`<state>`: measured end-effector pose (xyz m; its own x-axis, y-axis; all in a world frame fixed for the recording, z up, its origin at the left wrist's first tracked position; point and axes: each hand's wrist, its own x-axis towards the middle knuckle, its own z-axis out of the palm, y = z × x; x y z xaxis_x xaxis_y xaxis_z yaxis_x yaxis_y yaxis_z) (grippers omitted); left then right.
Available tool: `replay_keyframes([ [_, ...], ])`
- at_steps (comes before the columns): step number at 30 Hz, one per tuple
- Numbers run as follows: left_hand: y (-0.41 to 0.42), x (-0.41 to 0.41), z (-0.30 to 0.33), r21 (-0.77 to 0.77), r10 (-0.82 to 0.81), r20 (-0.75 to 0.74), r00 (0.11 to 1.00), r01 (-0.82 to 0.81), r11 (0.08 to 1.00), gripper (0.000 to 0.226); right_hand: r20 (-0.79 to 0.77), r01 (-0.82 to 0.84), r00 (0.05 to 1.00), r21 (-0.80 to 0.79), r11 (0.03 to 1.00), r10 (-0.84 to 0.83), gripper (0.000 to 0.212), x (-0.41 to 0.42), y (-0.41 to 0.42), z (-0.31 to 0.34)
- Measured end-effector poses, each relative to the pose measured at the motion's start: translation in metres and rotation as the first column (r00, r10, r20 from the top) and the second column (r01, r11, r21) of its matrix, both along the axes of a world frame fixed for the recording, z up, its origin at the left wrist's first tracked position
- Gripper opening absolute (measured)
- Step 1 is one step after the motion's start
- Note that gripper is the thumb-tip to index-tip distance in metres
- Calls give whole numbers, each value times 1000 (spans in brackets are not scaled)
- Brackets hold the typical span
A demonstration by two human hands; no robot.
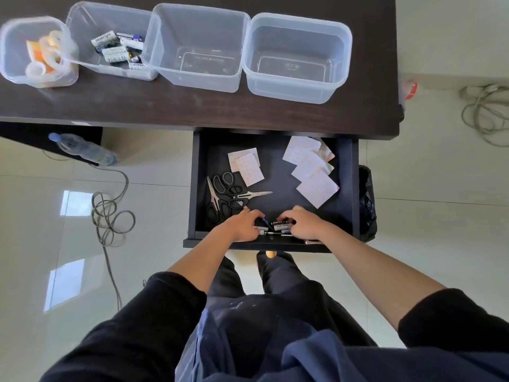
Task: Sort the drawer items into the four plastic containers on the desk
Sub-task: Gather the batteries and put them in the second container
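- Your left hand is down at the near edge of the open drawer, fingers curled over the batteries lying there; whether it has actually closed on one you cannot tell from this view.
- Your right hand sits just beside it, fingers bent down onto the same small heap of batteries, and its grip is equally hard to judge.
- Further back in the drawer, on the left, several black-handled scissors lie piled together, blades pointing different ways.
- Patterned paper squares sit behind the scissors, and a larger overlapping stack of squares lies toward the drawer's right rear corner.
- On the dark counter four clear containers stand in a row, touching or nearly so.
- The leftmost container holds tape rolls in orange and white.
- The second container holds batteries already sorted.
- The third container and the fourth container have nothing in them.
- On the floor to your left lie a water bottle and a coiled cable.
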<state>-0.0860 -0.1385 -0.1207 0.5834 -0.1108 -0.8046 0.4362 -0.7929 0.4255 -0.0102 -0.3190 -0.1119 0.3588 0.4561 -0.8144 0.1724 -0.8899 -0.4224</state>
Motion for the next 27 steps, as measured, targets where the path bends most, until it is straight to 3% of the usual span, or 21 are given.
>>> replay_keyframes([
  [9, -1, 1, -7, -16, 43, -45, 998, -44, 999, 31, -66, -27, 997, 45, 999, 30, 45, -9, 19, -2],
  [15, -2, 1, -6, -10, 42, -71, 997, -43, 999, 28, -26, -99, 995, 20, 995, 99, 22, -11, 28, -10],
  [21, 1, 2, -5, -32, -44, -83, 996, 41, 999, 25, -10, -159, 987, -3, 987, 159, 32, -14, 35, -10],
  [27, 6, -1, -4, -73, 36, -51, 998, -39, 997, 18, -37, -85, 995, 83, 993, 88, 25, -12, 24, -9],
])
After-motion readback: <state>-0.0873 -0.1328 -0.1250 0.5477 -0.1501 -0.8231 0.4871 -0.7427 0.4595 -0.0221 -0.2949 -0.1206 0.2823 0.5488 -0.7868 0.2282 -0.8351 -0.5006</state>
